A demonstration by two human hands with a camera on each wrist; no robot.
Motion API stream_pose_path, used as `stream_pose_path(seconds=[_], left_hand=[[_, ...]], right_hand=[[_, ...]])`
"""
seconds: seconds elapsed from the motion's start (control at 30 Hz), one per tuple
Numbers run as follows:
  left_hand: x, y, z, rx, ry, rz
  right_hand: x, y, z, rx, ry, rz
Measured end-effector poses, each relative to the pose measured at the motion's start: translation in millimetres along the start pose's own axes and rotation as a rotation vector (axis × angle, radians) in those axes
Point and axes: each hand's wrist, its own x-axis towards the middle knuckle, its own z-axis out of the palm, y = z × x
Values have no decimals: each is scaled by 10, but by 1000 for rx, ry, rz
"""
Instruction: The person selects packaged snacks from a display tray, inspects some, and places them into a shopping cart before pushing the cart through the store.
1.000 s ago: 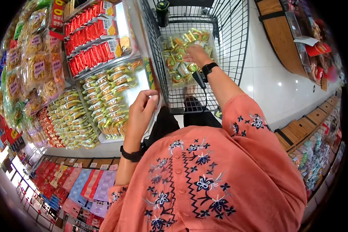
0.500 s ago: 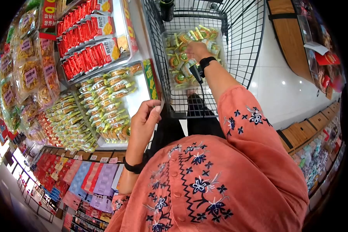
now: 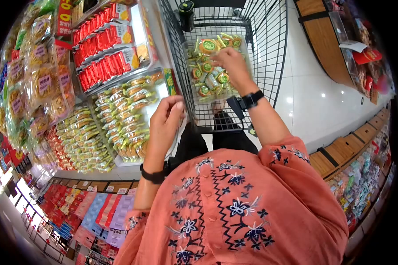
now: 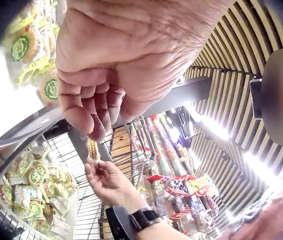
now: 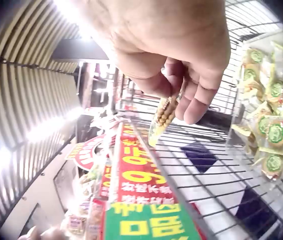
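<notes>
My right hand (image 3: 235, 66) is above a clear tray of wrapped round snacks (image 3: 208, 46) in the shopping cart. Its thumb and fingers pinch one small wrapped snack (image 5: 165, 112), seen on edge in the right wrist view and also below the left fingertips in the left wrist view (image 4: 94, 150). My left hand (image 3: 166, 121) hangs beside the cart near the display's edge, fingers loosely curled, nothing visible in it. Both wrists wear dark bands.
Left of the cart, a display holds rows of green-yellow wrapped snacks (image 3: 124, 115) and red packets (image 3: 104, 39). A dark bottle (image 3: 186, 15) stands at the cart's upper left. The wire cart (image 3: 269, 57) surrounds the tray; wooden-edged shelves (image 3: 323, 39) stand right.
My right hand, earlier down at the snacks in the tray, appears raised, its wrist shifted right and toward my body. The left hand has moved only slightly. The view has shifted a little.
</notes>
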Motion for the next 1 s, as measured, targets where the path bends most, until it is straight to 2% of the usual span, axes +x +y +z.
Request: stream_pose_path(seconds=[0.2,0.33,0.47,0.53,0.7,0.83,1.0], left_hand=[[127,99,6,-222,22,84],[60,150,-98,-350,23,103],[-75,135,-195,-445,-26,137],[-139,88,-290,-466,-71,131],[-286,-68,-490,-510,-35,119],[-398,-174,-645,-533,5,113],[-514,-259,-803,-546,13,103]], right_hand=[[-855,-641,402,-112,-96,-233],[-1202,-706,561,-268,-176,-331],[-1454,-619,756,-213,-283,-366],[-1528,-550,817,-264,-349,-362],[-1696,-502,1061,-301,-483,-342],[-1747,-490,1214,-264,-526,-225],[-1760,-464,1356,-352,-573,-88]])
